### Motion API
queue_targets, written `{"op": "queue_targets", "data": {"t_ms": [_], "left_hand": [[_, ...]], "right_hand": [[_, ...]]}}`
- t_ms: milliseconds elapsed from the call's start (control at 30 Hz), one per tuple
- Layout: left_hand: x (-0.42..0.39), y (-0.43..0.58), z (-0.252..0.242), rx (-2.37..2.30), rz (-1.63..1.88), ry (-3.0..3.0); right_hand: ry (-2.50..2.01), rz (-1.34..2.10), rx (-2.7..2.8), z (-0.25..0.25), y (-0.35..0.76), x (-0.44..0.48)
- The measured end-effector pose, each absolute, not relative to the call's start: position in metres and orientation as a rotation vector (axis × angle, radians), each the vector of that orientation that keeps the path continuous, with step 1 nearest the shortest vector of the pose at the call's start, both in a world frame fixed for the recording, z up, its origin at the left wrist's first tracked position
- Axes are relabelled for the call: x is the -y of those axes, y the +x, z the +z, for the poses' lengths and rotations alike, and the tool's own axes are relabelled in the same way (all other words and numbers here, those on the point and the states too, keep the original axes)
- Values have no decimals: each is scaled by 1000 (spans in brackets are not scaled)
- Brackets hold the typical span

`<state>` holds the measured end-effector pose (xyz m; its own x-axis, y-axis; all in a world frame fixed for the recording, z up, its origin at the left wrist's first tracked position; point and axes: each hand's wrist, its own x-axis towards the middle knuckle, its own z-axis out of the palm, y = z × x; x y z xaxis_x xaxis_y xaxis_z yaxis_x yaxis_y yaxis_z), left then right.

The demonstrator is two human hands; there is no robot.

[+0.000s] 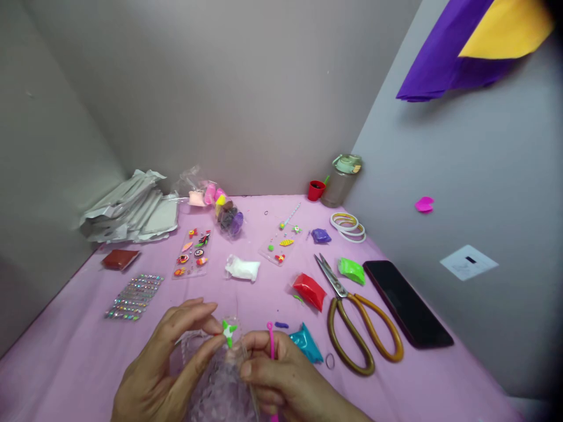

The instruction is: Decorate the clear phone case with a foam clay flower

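Fingertips (pixel 214 324) of the left hand (pixel 162 366) pinch a small green-and-white clay piece (pixel 229 332) above white lace (pixel 215 390); the right hand (pixel 277 369) closes on a pink stick (pixel 271 343). Teal clay packet (pixel 307 343) and gold-handled scissors (pixel 347 296) lie nearby; a clear bag of clay lumps (pixel 229 214) lies farther off.

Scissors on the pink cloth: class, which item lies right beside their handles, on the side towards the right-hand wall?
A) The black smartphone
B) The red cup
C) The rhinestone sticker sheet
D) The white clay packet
A: the black smartphone lies directly to the right of the scissors, next to their bronze-coloured handles.
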<state>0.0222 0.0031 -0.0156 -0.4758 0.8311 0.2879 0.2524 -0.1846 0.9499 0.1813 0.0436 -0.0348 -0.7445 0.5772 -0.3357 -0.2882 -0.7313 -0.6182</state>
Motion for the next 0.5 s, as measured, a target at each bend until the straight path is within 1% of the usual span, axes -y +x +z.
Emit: {"op": "queue_targets", "data": {"t_ms": [200,500], "left_hand": [[-4,23,-19,-1515,1765,1369],[-4,21,-20,-1573,1735,1403]], "right_hand": [[-723,2430,722,-37,181,-43],[-708,2467,728,-37,180,-43]]}}
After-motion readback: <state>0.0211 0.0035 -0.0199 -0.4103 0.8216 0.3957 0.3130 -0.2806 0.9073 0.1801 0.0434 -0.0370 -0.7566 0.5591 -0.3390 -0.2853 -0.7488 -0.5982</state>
